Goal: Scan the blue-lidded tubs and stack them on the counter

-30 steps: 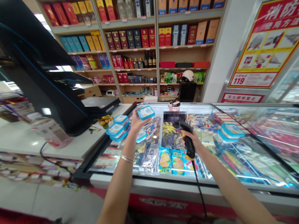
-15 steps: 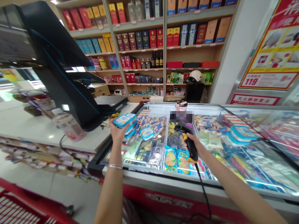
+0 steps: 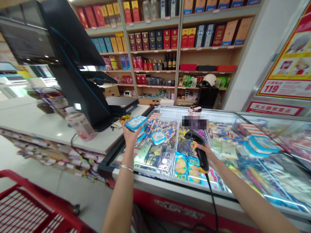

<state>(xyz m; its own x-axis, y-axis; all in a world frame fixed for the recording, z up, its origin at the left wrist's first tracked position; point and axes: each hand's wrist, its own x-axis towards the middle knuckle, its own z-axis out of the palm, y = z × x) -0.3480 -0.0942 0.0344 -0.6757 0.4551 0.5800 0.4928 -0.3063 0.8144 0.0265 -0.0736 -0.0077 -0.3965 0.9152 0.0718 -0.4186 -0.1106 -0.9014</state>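
Observation:
My left hand (image 3: 130, 136) is raised over the left end of the glass-topped freezer (image 3: 170, 181) and grips a flat blue-rimmed tub (image 3: 136, 123) from below. More blue tubs lie just behind it, and one blue tub (image 3: 157, 137) rests alone on the glass to the right. My right hand (image 3: 206, 152) is closed round the black handle of a corded barcode scanner (image 3: 198, 147), whose head points toward the left hand. Two stacked blue tubs (image 3: 261, 145) sit on the glass farther right.
A black till screen on a stand (image 3: 73, 64) rises from the white counter (image 3: 36, 124), with a plastic bottle (image 3: 81, 124) beside it. A red shopping basket (image 3: 31, 207) is at the lower left. Shelves of boxed bottles (image 3: 170, 38) fill the back wall.
My left hand carried the tub down and left from in front of the scanner to the pile at the freezer's left end. The view has turned left, showing the red basket.

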